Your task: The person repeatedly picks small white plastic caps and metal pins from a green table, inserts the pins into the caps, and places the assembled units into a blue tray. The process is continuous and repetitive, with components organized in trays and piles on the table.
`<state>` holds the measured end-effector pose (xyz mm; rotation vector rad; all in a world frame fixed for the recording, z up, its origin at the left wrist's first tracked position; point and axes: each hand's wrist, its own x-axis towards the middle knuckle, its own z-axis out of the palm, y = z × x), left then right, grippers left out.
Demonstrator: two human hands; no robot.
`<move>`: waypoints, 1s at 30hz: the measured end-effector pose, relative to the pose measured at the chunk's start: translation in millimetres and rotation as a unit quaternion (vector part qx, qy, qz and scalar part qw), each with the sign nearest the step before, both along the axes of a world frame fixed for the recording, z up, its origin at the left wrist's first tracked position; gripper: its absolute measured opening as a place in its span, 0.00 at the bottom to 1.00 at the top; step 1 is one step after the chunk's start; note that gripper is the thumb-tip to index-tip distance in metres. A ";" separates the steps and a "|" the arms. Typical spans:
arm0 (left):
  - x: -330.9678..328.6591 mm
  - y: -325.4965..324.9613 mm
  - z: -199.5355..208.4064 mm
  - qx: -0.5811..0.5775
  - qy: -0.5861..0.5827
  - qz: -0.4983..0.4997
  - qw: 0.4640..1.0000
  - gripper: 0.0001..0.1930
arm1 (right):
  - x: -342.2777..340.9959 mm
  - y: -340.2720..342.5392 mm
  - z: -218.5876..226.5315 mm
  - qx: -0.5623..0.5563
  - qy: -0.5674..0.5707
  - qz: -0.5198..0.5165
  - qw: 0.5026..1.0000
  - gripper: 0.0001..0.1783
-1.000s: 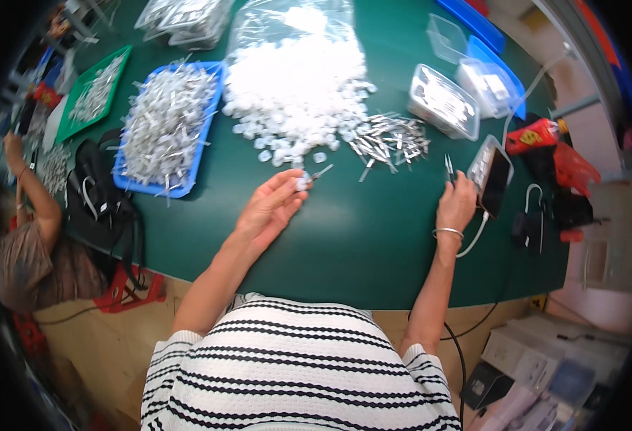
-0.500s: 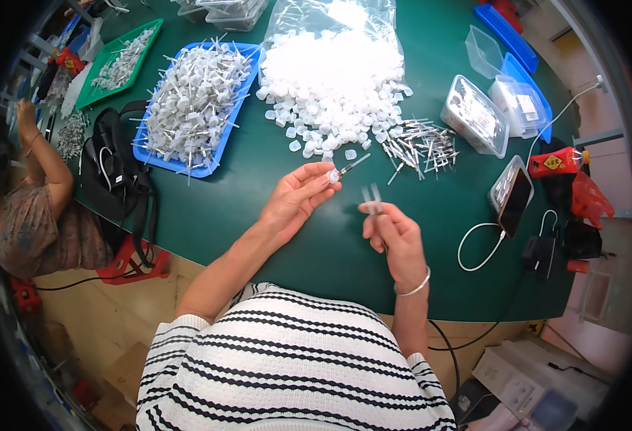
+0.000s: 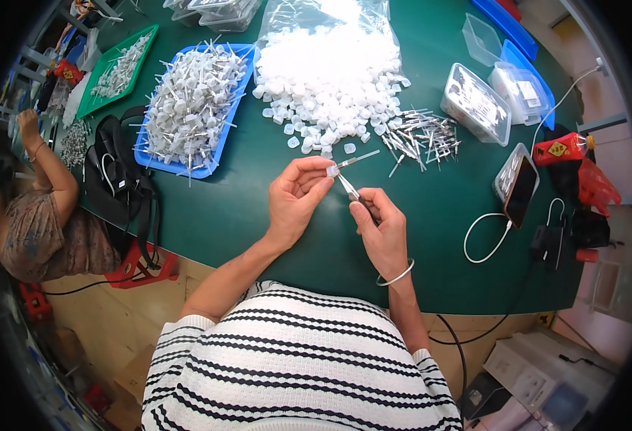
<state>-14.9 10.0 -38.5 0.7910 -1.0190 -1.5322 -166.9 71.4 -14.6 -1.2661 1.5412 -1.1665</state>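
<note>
Between the thumb and fingers of my left hand is a small white plastic cap. A thin metal pin sticks out from the cap toward the upper right. My right hand is closed round tweezers with silver prongs and a dark grip. Their tips reach the cap beside my left fingertips; whether they grip it is too small to tell. Beyond my hands lies a heap of white caps, spilling from a clear plastic bag. Loose metal pins lie in a pile right of it.
A blue tray of capped pins stands left, with a green tray farther off. Clear boxes and a phone with a white cable sit right. A black bag lies at the left edge, near another person.
My right hand has moved left and brought the tweezers' tips up to the cap in my left hand. The left hand keeps its hold in nearly the same place.
</note>
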 end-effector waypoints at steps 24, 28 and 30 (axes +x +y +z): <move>-2.2 4.3 -5.1 -0.066 -0.045 0.002 0.997 0.13 | -4.4 -3.6 4.8 0.030 0.014 0.020 0.999 0.06; -2.2 6.1 -5.1 -0.058 -0.050 -0.007 0.997 0.13 | -8.0 -5.2 4.7 -0.004 0.067 0.021 0.998 0.05; -1.8 6.7 -2.9 -0.051 -0.049 -0.009 0.997 0.12 | -10.7 -5.3 5.9 -0.014 0.087 0.024 0.996 0.05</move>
